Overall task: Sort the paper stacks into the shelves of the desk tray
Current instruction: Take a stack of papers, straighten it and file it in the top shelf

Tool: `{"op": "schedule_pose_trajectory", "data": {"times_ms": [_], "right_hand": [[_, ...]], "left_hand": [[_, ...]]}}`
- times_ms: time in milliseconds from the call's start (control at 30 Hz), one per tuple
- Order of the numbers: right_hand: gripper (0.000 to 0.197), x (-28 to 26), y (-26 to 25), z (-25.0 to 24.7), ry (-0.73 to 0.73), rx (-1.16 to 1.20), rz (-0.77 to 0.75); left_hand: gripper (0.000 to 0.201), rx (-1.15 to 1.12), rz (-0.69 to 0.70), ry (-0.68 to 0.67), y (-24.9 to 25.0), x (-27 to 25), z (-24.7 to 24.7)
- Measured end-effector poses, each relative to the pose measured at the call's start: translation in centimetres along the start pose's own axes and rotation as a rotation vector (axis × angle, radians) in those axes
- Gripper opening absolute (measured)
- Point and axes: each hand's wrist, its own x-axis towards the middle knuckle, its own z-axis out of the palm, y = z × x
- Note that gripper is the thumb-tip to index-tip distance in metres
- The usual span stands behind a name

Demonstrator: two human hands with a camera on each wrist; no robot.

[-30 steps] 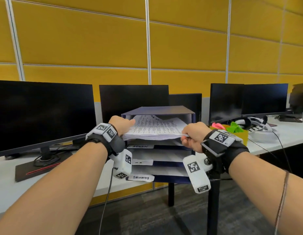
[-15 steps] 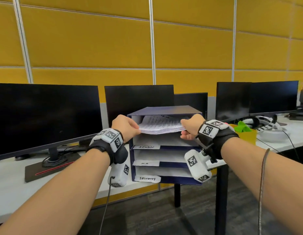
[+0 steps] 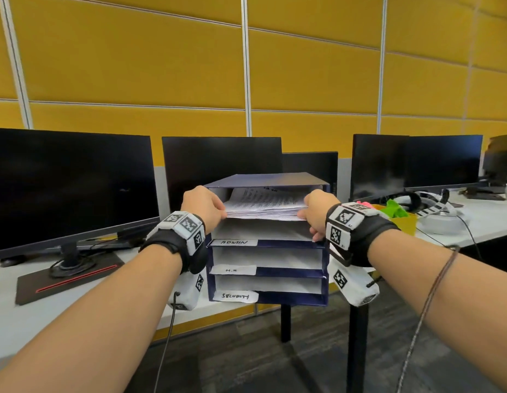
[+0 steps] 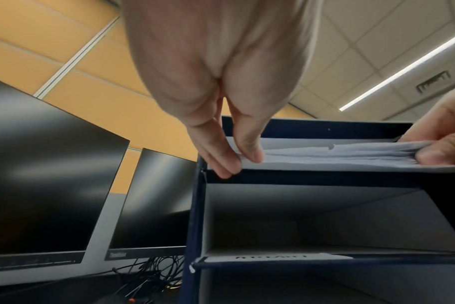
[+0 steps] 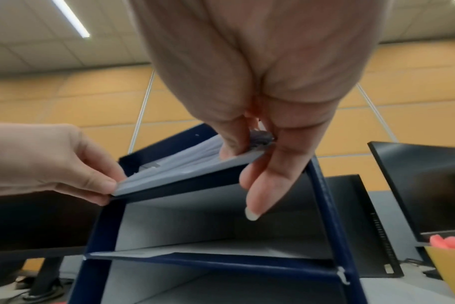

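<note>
Both hands hold one paper stack (image 3: 265,204) at the mouth of the top shelf of the blue tray (image 3: 268,179). The left hand (image 3: 202,204) pinches the stack's near left corner: in the left wrist view its fingers (image 4: 249,150) lie pressed together on the top sheet, with one finger under the edge, against the shelf lip. The right hand (image 3: 317,212) pinches the near right corner; in the right wrist view the thumb and a finger close on the edge, while another finger (image 5: 262,191) points down, straight, past the shelf front. The far end of the stack is hidden inside the shelf, so how deep it sits cannot be told. Its print is too blurred to read.

Below the fingers, three more shelves carry handwritten labels: "ADMIN" (image 3: 234,242), "H.R" (image 3: 232,270) and "SECURITY" (image 3: 236,296). Whether the top shelf has a label cannot be told; the paper covers its front edge. The tray stands on a white worktop (image 3: 25,321) among dark monitors (image 3: 68,185). Right of the right hand, a yellow box (image 3: 404,222) with green and pink things is partly hidden by the wrist strap.
</note>
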Motion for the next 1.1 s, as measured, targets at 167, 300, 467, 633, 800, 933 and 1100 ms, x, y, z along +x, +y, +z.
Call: {"op": "schedule_pose_trajectory", "data": {"times_ms": [167,300,467,633,800,933,1100], "right_hand": [[0.022,0.2,-0.7,-0.1,-0.081,-0.144,-0.016],[0.020,-0.2,-0.3,-0.4,-0.067,-0.358,-0.096],[0.018,1.1,-0.1,0.2,-0.072,-0.574,-0.093],[0.015,1.7,0.0,0.3,-0.038,-0.559,-0.082],[0.020,2.8,-0.1,0.2,-0.035,-0.556,-0.030],[0.023,3.2,-0.3,0.0,-0.006,-0.495,-0.002],[0.017,3.1,-0.9,-0.4,-0.032,-0.480,0.038]], "left_hand": [[0.012,0.040,-0.008,-0.037,-0.2,0.3,0.3],[0.010,0.056,-0.002,-0.045,-0.2,0.5,0.2],[0.007,0.095,0.000,-0.075,0.5,0.7,0.1],[0.026,0.192,0.008,-0.121,1.1,0.5,0.1],[0.027,0.183,-0.004,-0.166,0.8,0.9,0.0],[0.020,0.146,-0.012,-0.141,0.7,1.2,0.1],[0.019,0.141,-0.021,-0.123,0.6,1.5,0.1]]}}
